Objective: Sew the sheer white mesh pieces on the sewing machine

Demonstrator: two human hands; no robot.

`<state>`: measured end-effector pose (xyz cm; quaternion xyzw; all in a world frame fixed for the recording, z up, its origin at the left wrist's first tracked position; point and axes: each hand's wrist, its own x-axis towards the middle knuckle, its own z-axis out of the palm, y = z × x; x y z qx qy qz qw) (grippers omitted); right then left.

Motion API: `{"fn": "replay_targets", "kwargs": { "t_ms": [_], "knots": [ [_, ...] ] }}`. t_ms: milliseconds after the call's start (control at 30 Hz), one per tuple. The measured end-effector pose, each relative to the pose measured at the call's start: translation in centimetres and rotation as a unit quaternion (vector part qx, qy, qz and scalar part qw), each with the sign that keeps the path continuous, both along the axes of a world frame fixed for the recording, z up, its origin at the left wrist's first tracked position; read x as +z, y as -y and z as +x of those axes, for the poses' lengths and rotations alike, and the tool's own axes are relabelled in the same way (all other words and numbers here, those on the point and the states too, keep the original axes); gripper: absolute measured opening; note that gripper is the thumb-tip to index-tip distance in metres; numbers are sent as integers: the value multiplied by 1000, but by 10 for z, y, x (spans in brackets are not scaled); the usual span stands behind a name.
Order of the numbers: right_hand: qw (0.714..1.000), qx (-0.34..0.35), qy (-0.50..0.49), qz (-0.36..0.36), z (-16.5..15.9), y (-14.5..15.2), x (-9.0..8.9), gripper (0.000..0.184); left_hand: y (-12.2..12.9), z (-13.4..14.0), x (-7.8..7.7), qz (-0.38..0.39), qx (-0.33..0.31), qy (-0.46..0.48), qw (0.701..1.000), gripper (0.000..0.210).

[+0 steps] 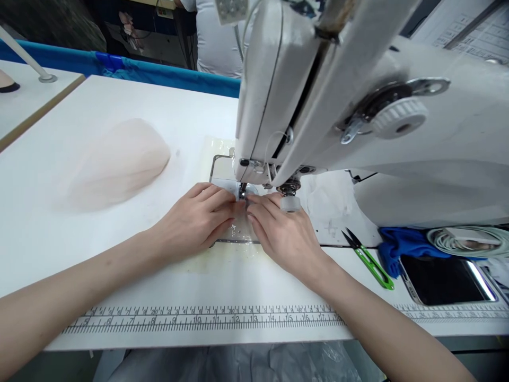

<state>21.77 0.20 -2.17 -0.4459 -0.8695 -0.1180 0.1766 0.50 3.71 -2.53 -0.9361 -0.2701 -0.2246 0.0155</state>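
Note:
My left hand [199, 217] and my right hand [282, 228] meet at the presser foot [243, 191] of a white sewing machine [270, 90]. The left fingers are bent and pressed together just left of the foot. On its right side, the right fingers are closed in the same way, partly behind a white-tipped knob [290, 203]. Whatever the fingertips pinch is small or hidden, and I cannot make it out. Left of the hands, a pale beige, rounded fabric piece [123, 162] lies on the white table [191, 313], looking blurred.
Green thread snips [374, 265] lie right of the machine bed, their blades pointing toward it. Beside them are a phone [447, 278], a blue cloth [392, 249] and a coiled cable [463, 244]. A ruler strip [234, 318] runs along the front edge. Behind the table is another person [218, 40].

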Motion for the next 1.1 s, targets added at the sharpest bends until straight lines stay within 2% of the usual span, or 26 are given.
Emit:
{"fn": "replay_targets", "kwargs": {
  "t_ms": [267, 433, 1100],
  "knots": [
    [999, -15, 35, -21, 4, -3, 0, 28, 8, -1, -5, 62, 19, -52, 997, 35],
    [999, -17, 37, -6, 4, -3, -1, 29, 7, -2, -5, 88, 20, -70, 993, 38],
    [999, -9, 32, 14, 5, -4, -3, 27, 7, 1, -7, 71, 34, -61, 995, 39]
  ]
}}
